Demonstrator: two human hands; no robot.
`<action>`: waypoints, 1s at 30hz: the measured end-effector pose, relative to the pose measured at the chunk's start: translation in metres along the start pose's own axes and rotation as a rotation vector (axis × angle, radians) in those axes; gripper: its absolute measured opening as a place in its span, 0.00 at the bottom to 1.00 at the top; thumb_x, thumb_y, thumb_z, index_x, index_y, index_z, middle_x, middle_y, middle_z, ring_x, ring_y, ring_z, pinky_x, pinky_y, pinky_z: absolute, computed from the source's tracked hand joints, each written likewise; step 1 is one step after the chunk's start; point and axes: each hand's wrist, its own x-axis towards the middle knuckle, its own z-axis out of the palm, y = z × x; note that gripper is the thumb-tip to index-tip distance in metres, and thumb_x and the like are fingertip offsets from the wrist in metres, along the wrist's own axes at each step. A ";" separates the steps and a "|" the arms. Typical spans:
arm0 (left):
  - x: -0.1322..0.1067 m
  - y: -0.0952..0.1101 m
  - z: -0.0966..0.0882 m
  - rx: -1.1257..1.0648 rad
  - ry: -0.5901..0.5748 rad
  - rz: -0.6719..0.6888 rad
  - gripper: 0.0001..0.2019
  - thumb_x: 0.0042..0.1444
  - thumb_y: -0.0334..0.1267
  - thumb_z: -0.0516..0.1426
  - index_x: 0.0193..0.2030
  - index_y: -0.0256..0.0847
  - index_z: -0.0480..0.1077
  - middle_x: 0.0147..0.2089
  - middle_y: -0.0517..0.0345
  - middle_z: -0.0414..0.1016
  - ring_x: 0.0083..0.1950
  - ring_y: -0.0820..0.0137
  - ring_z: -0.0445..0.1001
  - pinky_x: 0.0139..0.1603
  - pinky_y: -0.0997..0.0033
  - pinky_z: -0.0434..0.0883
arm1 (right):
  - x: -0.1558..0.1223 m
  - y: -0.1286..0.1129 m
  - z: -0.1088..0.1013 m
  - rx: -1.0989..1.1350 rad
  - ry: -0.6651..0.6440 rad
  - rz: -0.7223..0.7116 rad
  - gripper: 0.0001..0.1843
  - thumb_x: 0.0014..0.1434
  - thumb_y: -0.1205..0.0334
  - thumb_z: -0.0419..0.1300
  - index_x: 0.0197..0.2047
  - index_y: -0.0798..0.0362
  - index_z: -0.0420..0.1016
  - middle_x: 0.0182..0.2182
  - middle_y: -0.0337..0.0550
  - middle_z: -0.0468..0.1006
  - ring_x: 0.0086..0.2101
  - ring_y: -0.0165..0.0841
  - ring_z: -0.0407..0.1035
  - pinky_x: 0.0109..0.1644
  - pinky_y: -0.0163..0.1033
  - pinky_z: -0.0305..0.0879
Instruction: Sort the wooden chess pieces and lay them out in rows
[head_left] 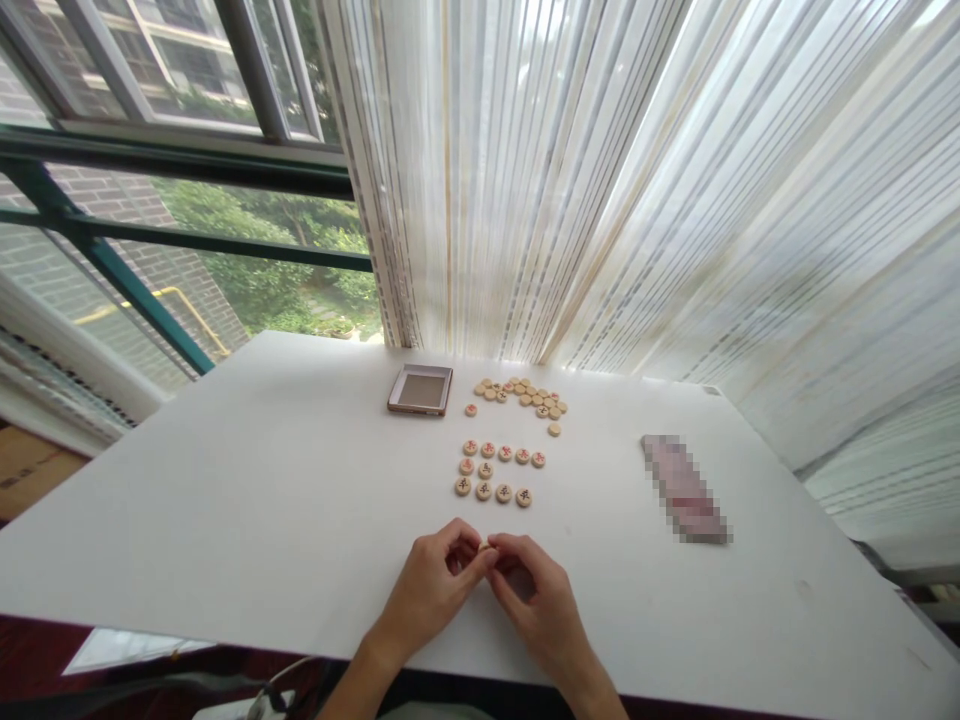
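We see the left hand [427, 590] and right hand [536, 600] curled nearly closed, fingertips meeting on a small wooden xiangqi piece [484, 547] (mostly hidden, can't tell which hand bears it) near the close edge of the white table [225, 500], with rows of xiangqi pieces [495, 470] just farther off.

Xiangqi pieces [495, 470] ahead in the way, blurred packet [684, 490] farther right

The head camera looks forward and down over the hands [431, 600] and table [225, 500] toward a window [202, 210].
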 end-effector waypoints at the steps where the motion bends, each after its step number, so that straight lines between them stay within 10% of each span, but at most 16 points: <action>1: 0.000 0.000 0.000 0.019 -0.001 -0.006 0.12 0.61 0.48 0.59 0.37 0.40 0.73 0.30 0.59 0.77 0.31 0.71 0.72 0.33 0.75 0.66 | 0.000 0.001 0.000 -0.011 0.001 -0.001 0.13 0.65 0.65 0.60 0.51 0.46 0.75 0.41 0.42 0.80 0.39 0.34 0.76 0.46 0.37 0.73; 30: -0.001 0.004 0.001 0.195 -0.120 0.062 0.12 0.70 0.43 0.48 0.40 0.45 0.70 0.32 0.59 0.76 0.33 0.70 0.74 0.37 0.75 0.67 | 0.007 -0.003 -0.004 0.026 0.017 -0.002 0.18 0.66 0.66 0.57 0.57 0.44 0.75 0.38 0.45 0.78 0.38 0.36 0.75 0.43 0.39 0.74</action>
